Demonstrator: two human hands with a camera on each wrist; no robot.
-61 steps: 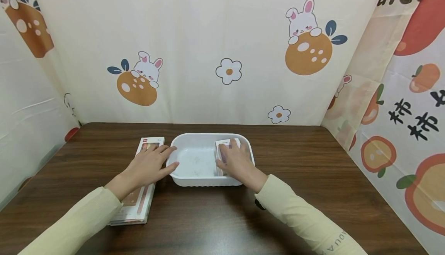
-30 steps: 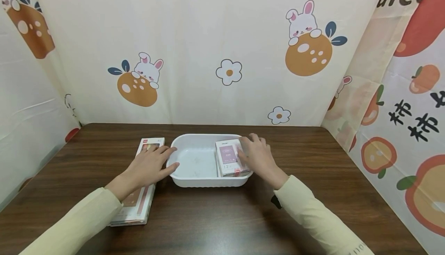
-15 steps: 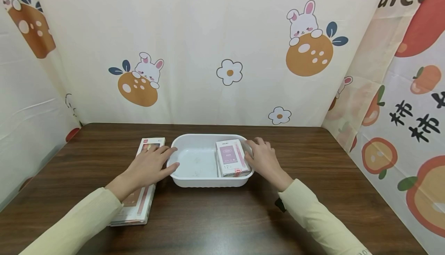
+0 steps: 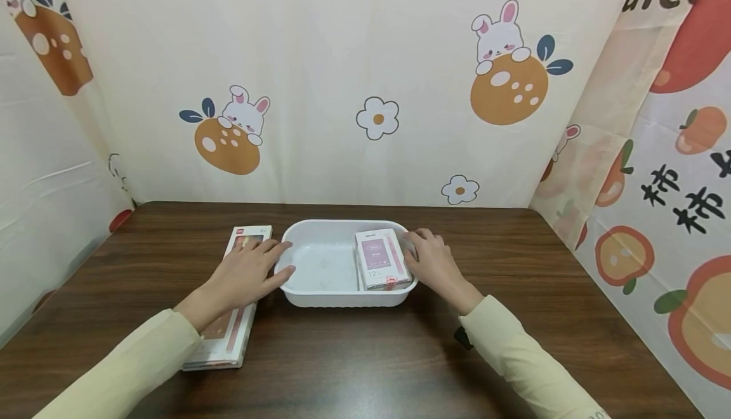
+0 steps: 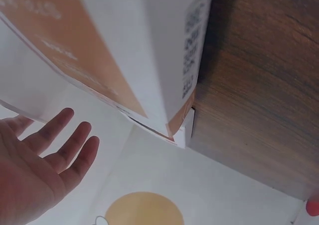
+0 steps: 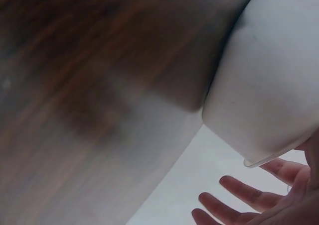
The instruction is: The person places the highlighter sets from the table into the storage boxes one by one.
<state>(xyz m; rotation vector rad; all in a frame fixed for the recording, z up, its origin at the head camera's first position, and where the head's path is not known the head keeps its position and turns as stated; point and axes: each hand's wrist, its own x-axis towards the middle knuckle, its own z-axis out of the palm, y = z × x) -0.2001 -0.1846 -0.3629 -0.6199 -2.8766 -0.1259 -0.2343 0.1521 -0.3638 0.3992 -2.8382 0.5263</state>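
The white tray sits on the tabletop, centred between the two hands, with its long side facing the wearer. Inside it, in the right-hand part, lies a small white box with a purple panel facing up, the number 12 below the panel and a red mark at its near edge. The left part of the tray shows its bare floor. At the left end of the tray is the left hand: released, fingers extended and spread, fingertips and thumb at the rim; firm contact cannot be confirmed. At the right end is the right hand: also released, thumb and index finger at the rim, the remaining fingers extended outside the wall, as the right wrist view shows. Directly below the left hand, left of the tray, a long white box lies on the tabletop, its far end angled towards the tray; the left wrist view shows its orange-brown panel and a printed side face. Both forearms are covered by pale yellow sleeves, with a black item under the right cuff. Behind the tabletop hangs a cream curtain printed with rabbits, orange fruit and white flowers
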